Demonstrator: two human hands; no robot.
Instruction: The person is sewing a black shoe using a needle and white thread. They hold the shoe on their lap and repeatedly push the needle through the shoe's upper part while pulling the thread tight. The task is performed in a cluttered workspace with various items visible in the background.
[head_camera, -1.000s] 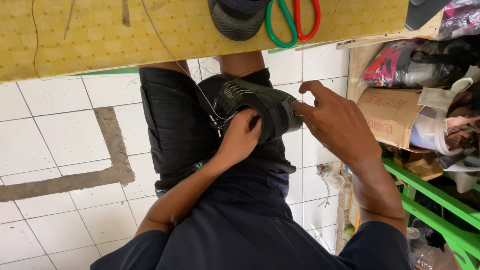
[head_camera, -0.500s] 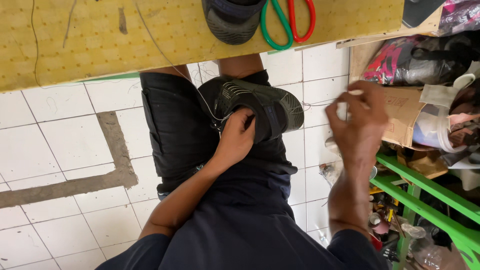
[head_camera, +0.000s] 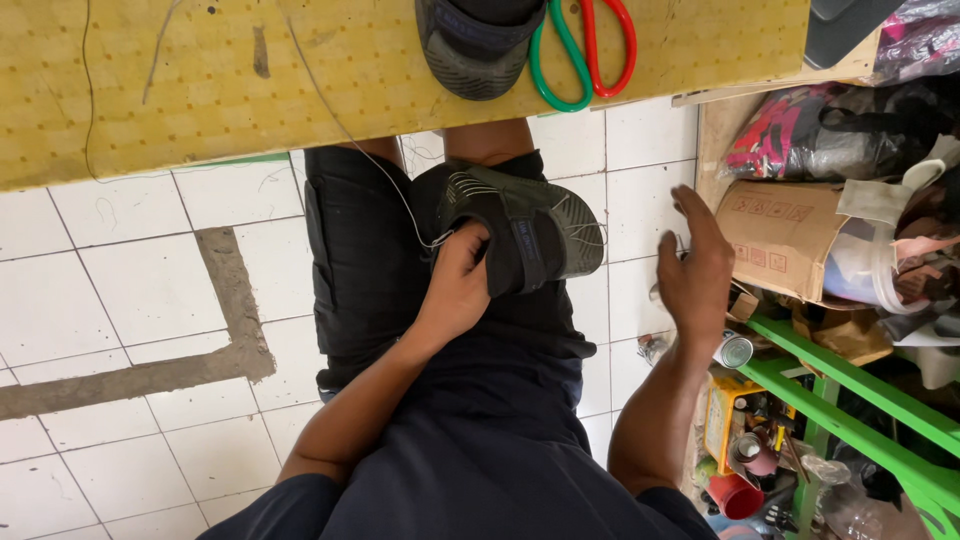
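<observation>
Shoe, a dark sandal with a strap, lies on its side across the person's lap, sole edge turned outward, so its rim is up where stitching can reach it. Starting at the left, white floor tiles with a grey cement strip fill the view beneath a yellow pegboard table that runs across the top. A thin pale thread hangs from the table edge down to the shoe, where it meets the left hand. That hand is clamped on the near side of the shoe, thumb and fingers pinching at the thread's end, which pins the shoe steady against the thigh. On the table above rest a second dark shoe and scissors with one green and one red handle, close enough to be within reach. To the right, the right hand is lifted clear of the shoe, fingers spread and holding nothing that can be made out; whether thread runs to it cannot be told. Further right stand a cardboard box, bundled bags, a green shelf frame and small tins.
</observation>
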